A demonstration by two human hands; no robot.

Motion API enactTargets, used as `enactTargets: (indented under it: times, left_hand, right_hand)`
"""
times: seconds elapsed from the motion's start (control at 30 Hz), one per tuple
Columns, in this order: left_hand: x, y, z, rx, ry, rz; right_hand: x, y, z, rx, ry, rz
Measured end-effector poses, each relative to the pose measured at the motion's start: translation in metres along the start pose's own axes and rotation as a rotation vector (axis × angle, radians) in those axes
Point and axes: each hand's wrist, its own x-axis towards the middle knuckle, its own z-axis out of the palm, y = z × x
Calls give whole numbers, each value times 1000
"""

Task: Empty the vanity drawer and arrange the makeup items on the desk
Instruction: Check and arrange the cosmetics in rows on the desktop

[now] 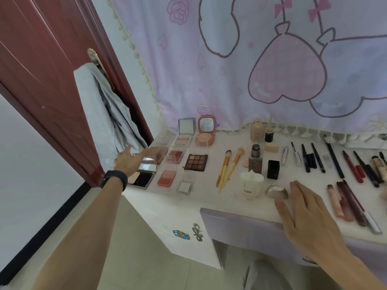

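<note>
Pencils (335,162) lie in a row on the right of the desk (209,198), their long axes running toward the curtain (230,80); the outermost are cut off by the frame. Open palettes (195,162) (pans showing) fill the left. The left hand (129,162), fingers straight, reaches over a compact (144,176), partly hiding it; whether it touches is unclear. The right hand (307,208) is flat and spread, just beside a silver dome (276,192).

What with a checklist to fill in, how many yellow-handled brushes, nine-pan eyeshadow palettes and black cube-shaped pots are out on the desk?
Yellow-handled brushes: 2
Nine-pan eyeshadow palette: 1
Black cube pot: 1
Total: 4
</note>
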Motion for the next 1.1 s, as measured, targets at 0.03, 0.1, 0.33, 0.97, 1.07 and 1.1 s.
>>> enactTargets:
  times: [0.03, 0.1, 0.33, 0.97, 1.07, 1.1]
  left_hand:
    - [6, 9, -2, 70, -9, 31]
    - [12, 30, -5, 235, -38, 78]
    - [63, 54, 19, 606, -79, 45]
    - [75, 58, 49, 457, -184, 94]
    - [70, 58, 47, 388, -133, 94]
    - [70, 57, 47, 357, -114, 92]
  right_hand:
    - [2, 1, 2, -41, -11, -5]
    - [4, 2, 6, -112, -63, -2]
    - [3, 1, 12, -193, -46, -13]
    - [2, 0, 15, -184, -9, -34]
    - [3, 0, 16, -180, -7, -32]
    - [3, 0, 16, -178, -7, -31]
